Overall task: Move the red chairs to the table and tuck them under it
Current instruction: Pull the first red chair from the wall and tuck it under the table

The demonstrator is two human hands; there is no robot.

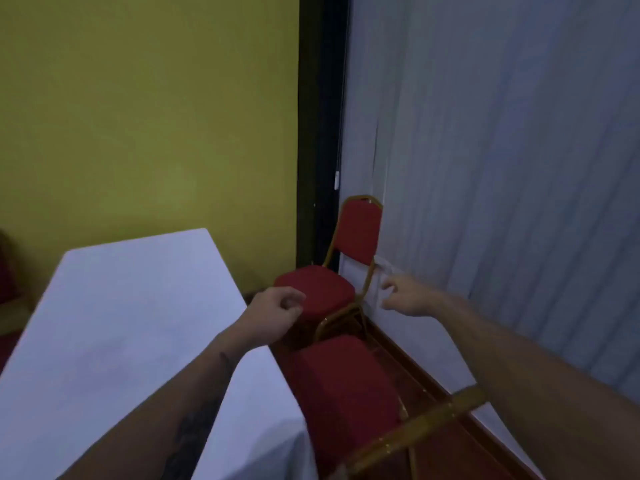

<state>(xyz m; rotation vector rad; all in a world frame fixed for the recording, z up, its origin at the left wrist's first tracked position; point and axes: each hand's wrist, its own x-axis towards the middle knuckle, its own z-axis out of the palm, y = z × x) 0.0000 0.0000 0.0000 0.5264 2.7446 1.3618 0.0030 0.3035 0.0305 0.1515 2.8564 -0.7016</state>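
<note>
A red chair (356, 233) with a gold frame stands in the corner, its back against the curtain and its seat turned to the table (114, 313), which wears a white cloth. A second red chair (346, 382) stands nearer, beside the table's right edge, its gold frame at the lower right. My left hand (273, 313) hovers in front of the far chair's seat, fingers loosely curled, holding nothing. My right hand (405, 296) reaches out right of the far chair's back, fingers relaxed, close to the curtain's white hem.
A pale pleated curtain (502, 168) fills the right side. A yellow wall (149, 116) and a dark vertical post (317, 133) stand behind. Red carpet and a wooden skirting run along the curtain's foot. More red upholstery shows at the far left edge.
</note>
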